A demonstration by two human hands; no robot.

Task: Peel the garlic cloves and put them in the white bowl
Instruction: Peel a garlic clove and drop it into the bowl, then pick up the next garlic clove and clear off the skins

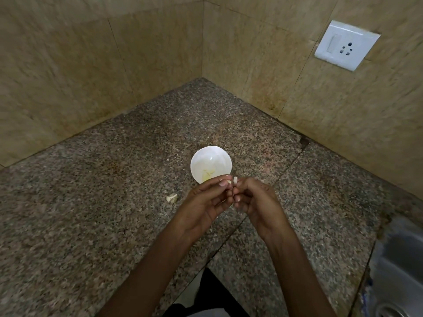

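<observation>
A small white bowl (210, 163) stands on the speckled granite counter (114, 202), with pale garlic pieces inside near its front wall. Just in front of the bowl, my left hand (203, 202) and my right hand (256, 200) meet fingertip to fingertip. Between them they pinch a small pale garlic clove (231, 180), the left fingers on one end and the right fingers on a bit of skin or clove at the other. Most of the clove is hidden by my fingers.
A loose scrap of garlic skin (172, 197) lies on the counter left of my hands. Tiled walls meet in a corner behind the bowl, with a white socket plate (346, 45) on the right wall. A steel sink (400, 271) sits at the lower right.
</observation>
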